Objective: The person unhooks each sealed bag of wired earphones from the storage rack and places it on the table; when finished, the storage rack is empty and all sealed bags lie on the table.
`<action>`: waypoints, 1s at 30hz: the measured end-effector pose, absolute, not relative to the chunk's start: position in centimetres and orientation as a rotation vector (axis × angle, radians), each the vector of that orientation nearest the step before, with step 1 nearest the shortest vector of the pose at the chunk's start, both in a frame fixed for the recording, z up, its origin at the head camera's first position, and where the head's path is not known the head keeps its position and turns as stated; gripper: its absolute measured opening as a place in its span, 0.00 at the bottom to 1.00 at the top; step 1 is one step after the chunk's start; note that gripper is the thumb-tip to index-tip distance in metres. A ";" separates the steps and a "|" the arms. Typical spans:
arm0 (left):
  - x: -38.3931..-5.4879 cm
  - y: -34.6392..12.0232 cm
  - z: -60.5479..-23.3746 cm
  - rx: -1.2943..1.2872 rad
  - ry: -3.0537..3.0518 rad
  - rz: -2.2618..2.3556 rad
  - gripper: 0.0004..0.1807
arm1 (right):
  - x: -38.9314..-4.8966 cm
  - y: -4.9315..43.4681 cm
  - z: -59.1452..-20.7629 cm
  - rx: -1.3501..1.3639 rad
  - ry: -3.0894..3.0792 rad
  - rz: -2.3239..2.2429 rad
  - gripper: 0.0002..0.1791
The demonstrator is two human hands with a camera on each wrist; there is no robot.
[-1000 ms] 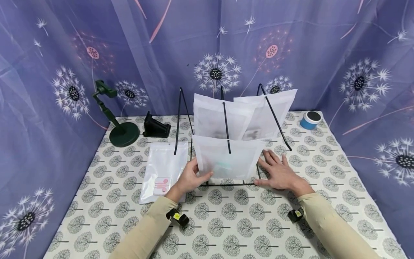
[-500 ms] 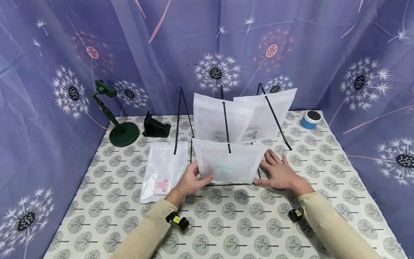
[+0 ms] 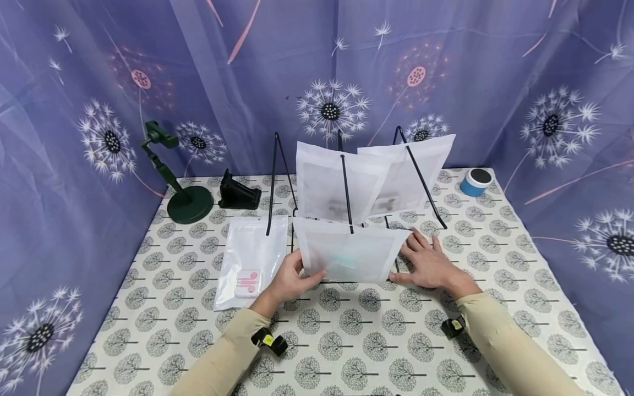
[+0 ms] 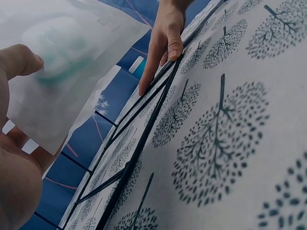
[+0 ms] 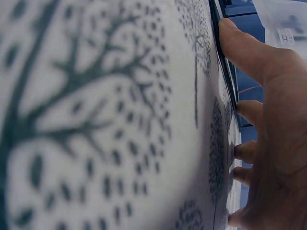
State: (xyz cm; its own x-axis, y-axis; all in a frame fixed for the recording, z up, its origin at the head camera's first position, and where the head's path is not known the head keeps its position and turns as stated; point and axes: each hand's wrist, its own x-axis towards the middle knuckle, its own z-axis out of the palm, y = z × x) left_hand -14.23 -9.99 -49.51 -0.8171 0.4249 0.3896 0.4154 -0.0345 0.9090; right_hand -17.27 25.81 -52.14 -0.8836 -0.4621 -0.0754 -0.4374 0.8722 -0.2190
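Observation:
My left hand (image 3: 287, 281) pinches the lower left side of a translucent white zip bag (image 3: 354, 253), its thumb in front. A blurred white and teal item (image 4: 67, 60) shows through the bag. The bag is tilted, in front of a black wire rack (image 3: 346, 190). On the table my right hand (image 3: 430, 265) lies with fingers spread, its thumb touching the rack's front right corner in the right wrist view. Behind stand two more white bags in the rack, a middle bag (image 3: 322, 176) and a right bag (image 3: 421, 170), each with dark contents.
Left of the rack lies a flat zip bag (image 3: 252, 242) with a pink earphone picture. Farther back are a green stand (image 3: 190, 204) and a black holder (image 3: 239, 192). A blue-and-white jar (image 3: 474, 184) stands at back right. Purple curtains (image 3: 238, 99) surround the table.
The held bag has come down and slightly toward me, its top edge now lower and tilted back more. My left hand stays on it; the right hand has barely moved.

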 end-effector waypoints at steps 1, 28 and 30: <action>-14.3 -10.0 -49.8 0.949 2.180 2.044 0.27 | -17.3 25.8 -52.1 -0.709 2.922 -0.304 0.51; -12.6 -10.1 -47.8 0.995 2.160 2.026 0.26 | -17.4 25.8 -52.4 -0.709 2.924 -0.293 0.51; -12.5 -10.1 -47.5 1.010 2.156 2.032 0.26 | -17.4 25.8 -52.4 -0.707 2.925 -0.286 0.51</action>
